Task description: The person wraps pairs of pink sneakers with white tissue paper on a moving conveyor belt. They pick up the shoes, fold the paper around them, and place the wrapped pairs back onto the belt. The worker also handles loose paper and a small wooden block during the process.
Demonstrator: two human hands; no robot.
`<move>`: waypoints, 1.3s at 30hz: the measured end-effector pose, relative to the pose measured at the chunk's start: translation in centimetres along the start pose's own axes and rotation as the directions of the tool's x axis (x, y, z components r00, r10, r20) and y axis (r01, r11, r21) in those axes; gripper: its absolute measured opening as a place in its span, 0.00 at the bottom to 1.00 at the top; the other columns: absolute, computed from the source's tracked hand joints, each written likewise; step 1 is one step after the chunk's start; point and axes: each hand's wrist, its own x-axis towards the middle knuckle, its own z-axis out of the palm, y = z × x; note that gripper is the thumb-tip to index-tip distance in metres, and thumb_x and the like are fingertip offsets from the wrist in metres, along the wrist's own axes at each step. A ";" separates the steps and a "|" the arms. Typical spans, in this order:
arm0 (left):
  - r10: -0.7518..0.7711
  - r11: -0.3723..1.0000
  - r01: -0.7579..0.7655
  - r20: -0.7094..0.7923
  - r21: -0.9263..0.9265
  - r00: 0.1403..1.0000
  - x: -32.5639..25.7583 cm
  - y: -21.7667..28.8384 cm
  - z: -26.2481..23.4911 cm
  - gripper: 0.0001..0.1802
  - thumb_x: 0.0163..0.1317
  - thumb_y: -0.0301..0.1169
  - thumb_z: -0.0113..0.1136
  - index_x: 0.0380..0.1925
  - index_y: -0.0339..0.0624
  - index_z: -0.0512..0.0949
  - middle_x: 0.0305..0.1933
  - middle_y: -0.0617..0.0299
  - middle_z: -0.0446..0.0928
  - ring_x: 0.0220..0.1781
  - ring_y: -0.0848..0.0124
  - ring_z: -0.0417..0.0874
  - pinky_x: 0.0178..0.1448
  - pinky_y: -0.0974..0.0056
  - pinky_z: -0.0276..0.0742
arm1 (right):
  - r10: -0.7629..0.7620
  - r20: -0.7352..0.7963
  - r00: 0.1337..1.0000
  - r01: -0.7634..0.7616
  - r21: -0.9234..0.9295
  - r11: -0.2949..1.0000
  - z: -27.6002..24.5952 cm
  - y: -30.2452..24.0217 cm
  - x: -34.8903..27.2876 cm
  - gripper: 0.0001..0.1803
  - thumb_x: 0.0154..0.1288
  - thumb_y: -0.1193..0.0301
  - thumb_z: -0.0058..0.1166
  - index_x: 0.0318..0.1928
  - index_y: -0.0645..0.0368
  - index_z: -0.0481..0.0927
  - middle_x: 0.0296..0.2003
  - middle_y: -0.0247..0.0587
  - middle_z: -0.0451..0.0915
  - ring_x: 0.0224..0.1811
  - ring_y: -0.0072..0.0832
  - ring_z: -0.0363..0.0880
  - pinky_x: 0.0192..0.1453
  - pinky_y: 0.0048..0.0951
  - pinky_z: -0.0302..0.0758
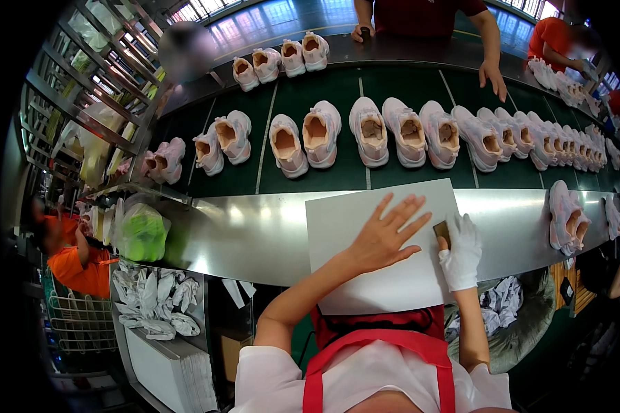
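A large white sheet (pixel 344 268) lies across the front edge of the metal ledge and reaches toward my red apron. My left hand (pixel 390 234) is bare, with its fingers spread over the upper part of the sheet. Along the sheet's right edge is my right hand (pixel 459 255) in a white glove, its bare thumb sticking out. The thumb presses on a small brown rectangular piece (pixel 440 230) at that edge; what the piece is, I cannot make out. Pale pink sneakers stand on the green belt (pixel 310 184) beyond, among them a sneaker (pixel 370 138) straight ahead.
A line of sneakers (pixel 523 134) runs off to the right, and a pair (pixel 565 220) sits on the metal ledge (pixel 262 227). Crumpled paper (pixel 151 296) fills a tray at lower left, near a green bag (pixel 143 230). Across the belt stands a person (pixel 420 20) in dark red.
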 end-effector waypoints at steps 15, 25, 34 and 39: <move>0.109 0.969 -0.131 -0.112 -0.209 0.988 -2.2 -1.5 10.8 0.07 0.50 0.32 0.58 0.22 0.41 0.73 0.33 0.57 0.71 0.39 0.61 0.70 0.46 0.58 0.65 | 0.214 0.321 0.922 -0.334 0.386 0.860 2.3 1.0 0.4 0.24 0.55 0.79 0.56 0.54 0.62 0.68 0.47 0.54 0.75 0.49 0.48 0.74 0.55 0.38 0.69; 0.049 0.968 -0.084 -0.152 -0.234 0.987 -0.7 -1.2 11.7 0.12 0.55 0.30 0.54 0.39 0.37 0.75 0.52 0.51 0.70 0.52 0.58 0.70 0.55 0.59 0.66 | 0.127 0.391 0.911 -0.281 0.367 0.887 2.0 2.7 1.9 0.17 0.57 0.82 0.51 0.49 0.65 0.72 0.42 0.50 0.79 0.44 0.41 0.78 0.51 0.33 0.72; 0.279 0.960 -0.273 -0.266 0.060 0.923 -0.7 -1.5 9.1 0.09 0.52 0.31 0.56 0.30 0.38 0.74 0.40 0.51 0.75 0.51 0.59 0.73 0.55 0.59 0.67 | 0.151 0.411 0.899 -0.405 0.648 0.645 1.4 4.5 0.0 0.23 0.54 0.81 0.50 0.54 0.63 0.70 0.42 0.45 0.78 0.43 0.34 0.77 0.52 0.31 0.71; 0.122 0.978 -0.128 -0.048 -0.162 0.991 -2.4 -0.1 11.2 0.07 0.49 0.33 0.56 0.22 0.43 0.70 0.16 0.60 0.71 0.23 0.62 0.75 0.39 0.60 0.67 | 0.159 0.406 0.900 -0.395 0.604 0.693 0.1 1.9 2.3 0.26 0.53 0.81 0.51 0.56 0.62 0.69 0.42 0.44 0.77 0.43 0.34 0.76 0.52 0.32 0.71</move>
